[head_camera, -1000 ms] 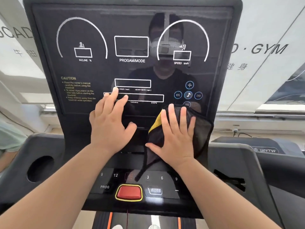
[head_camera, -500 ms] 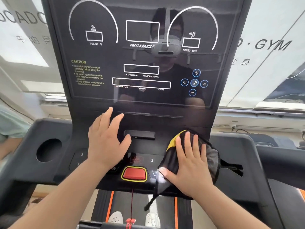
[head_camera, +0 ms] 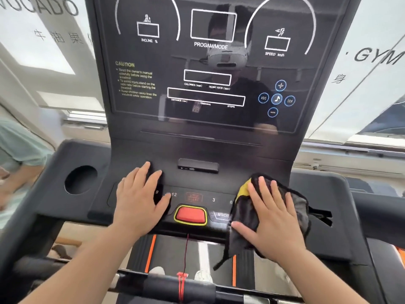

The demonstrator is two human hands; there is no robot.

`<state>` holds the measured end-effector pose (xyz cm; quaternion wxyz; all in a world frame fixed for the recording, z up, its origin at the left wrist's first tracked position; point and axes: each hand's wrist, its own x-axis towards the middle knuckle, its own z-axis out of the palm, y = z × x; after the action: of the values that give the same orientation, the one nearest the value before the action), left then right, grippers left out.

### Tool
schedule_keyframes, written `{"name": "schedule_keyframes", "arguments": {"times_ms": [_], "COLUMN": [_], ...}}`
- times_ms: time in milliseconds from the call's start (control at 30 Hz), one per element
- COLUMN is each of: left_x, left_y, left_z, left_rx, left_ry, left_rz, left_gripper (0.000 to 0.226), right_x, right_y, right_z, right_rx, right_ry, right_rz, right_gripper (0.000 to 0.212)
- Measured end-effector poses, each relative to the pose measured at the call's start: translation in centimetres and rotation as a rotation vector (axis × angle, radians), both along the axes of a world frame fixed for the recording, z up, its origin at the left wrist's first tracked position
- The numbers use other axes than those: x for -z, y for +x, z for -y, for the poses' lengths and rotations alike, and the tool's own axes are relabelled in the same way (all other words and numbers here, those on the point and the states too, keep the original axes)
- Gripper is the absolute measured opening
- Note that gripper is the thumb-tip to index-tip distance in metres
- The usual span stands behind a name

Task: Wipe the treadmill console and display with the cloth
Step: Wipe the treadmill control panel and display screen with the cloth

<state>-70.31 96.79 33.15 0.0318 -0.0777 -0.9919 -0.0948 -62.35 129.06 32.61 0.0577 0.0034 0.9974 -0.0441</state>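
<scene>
Treadmill console (head_camera: 140,207): black, with a round cup hole (head_camera: 80,179) at its far left end and a red button (head_camera: 190,215) with a yellow border at its lower centre, taken here as the landmark. Display (head_camera: 206,69): dark glossy panel standing upright above the red button, printed with white outlines and labels reading INCLINE, PROGAM/MODE and SPEED; yellow CAUTION text on its left, blue round music keys (head_camera: 277,99) on its right. Cloth (head_camera: 245,212): dark, with a yellow corner, lying on the console just right of the red button, one edge drooping over the console's near lip. Right hand (head_camera: 271,222): laid flat on top of the cloth, fingers straight and slightly spread, thumb out toward the red button, pressing the cloth to the console. Left hand (head_camera: 140,200): bare, palm down on the console just left of the red button, fingers extended and lightly spread. Red cord (head_camera: 185,255): hangs straight down below the red button.
</scene>
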Motion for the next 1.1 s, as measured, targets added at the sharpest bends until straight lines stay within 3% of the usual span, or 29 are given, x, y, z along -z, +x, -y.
{"name": "schedule_keyframes", "arguments": {"times_ms": [167,367,500,667,800,933,1100], "left_x": [0.2,-0.3,-0.9,-0.4,-0.2,-0.6,-0.2], "left_y": [1.0,0.7,-0.2,-0.3,-0.5,-1.4,-1.6], "left_z": [1.8,3.6,5.1,7.7,9.5,11.0,13.3], "left_rx": [0.034,0.139,0.199,0.164,0.196,0.162,0.224], "left_ry": [-0.035,-0.055,-0.016,0.033,0.076,0.318,0.308], "left_rz": [0.045,0.072,0.09,0.049,0.04,0.06,0.021], "left_gripper": [0.074,0.078,0.074,0.067,0.057,0.055,0.052], "right_x": [-0.3,0.1,0.3,-0.1,0.0,-0.2,0.1], "right_y": [-0.3,-2.0,-1.6,1.1,0.5,-1.4,-5.1], "right_z": [2.8,10.7,9.4,3.7,6.3,12.1,20.5], "right_rx": [0.082,-0.194,-0.251,-0.026,0.055,-0.155,-0.335], "right_ry": [0.019,-0.054,-0.039,0.031,0.045,0.034,-0.034], "right_rz": [0.039,-0.036,-0.021,0.007,0.021,0.005,0.028], "right_gripper": [0.111,0.111,0.108,0.109,0.112,0.112,0.11]}}
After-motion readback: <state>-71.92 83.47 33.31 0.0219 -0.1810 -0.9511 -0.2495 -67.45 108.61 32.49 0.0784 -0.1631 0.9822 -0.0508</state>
